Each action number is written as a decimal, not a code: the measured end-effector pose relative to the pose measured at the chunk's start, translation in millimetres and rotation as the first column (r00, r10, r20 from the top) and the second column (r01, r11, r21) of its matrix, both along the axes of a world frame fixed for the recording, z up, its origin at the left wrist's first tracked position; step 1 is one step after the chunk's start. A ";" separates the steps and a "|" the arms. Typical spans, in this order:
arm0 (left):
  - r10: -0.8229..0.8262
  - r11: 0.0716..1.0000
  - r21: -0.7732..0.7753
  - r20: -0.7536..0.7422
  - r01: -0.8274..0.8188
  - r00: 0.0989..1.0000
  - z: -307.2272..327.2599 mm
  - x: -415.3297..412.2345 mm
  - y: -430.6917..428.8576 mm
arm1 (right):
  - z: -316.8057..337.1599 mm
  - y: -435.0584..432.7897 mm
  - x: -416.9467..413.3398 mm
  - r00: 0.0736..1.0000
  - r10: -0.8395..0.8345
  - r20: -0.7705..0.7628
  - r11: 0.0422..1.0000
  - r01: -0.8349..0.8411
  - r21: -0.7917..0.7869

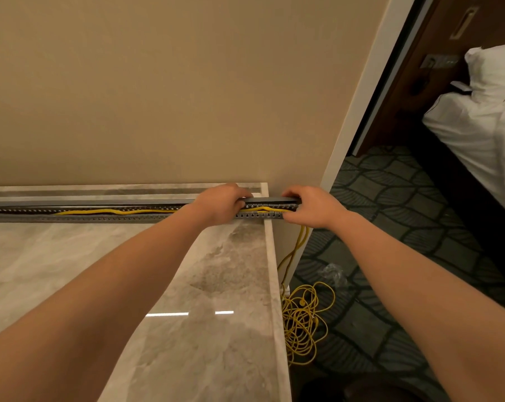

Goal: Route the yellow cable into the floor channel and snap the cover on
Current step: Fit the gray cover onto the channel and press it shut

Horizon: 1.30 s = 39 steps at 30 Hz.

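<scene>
Channel (100,218) end overhangs countertop (270,256) edge; left hand (219,204), right hand (313,207) grip it.

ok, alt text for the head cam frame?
Two bare hands, left hand and right hand, grip the right end of a grey slotted channel lying along a wall on a marble surface. A yellow cable lies in the open channel, drops off its end and coils on patterned carpet.
</scene>
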<state>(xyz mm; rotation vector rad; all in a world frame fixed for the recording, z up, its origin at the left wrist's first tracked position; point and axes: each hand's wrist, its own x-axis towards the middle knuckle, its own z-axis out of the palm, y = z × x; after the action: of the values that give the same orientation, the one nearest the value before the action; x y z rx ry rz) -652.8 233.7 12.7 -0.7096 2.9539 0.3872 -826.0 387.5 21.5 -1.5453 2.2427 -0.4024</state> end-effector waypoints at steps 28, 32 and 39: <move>-0.082 0.954 -0.297 -0.111 0.046 0.990 -8.0 -29.5 38.6 | -10.0 -3.6 15.4 0.972 -0.055 -0.229 0.995 0.034 -0.097; -0.095 0.929 -0.367 -0.129 0.042 0.987 -11.4 -28.1 40.2 | -8.3 -4.5 15.0 0.968 -0.078 -0.238 0.994 0.057 -0.094; -0.150 0.893 -0.450 -0.232 0.030 0.961 -22.2 -22.7 46.9 | -14.4 1.2 21.2 0.955 -0.090 -0.282 0.988 0.050 -0.148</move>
<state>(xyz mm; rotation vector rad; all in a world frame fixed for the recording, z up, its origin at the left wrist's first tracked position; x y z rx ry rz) -675.6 280.7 -9.5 -0.5874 3.3537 -0.2359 -804.8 388.8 7.1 -1.6925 2.5456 -0.3821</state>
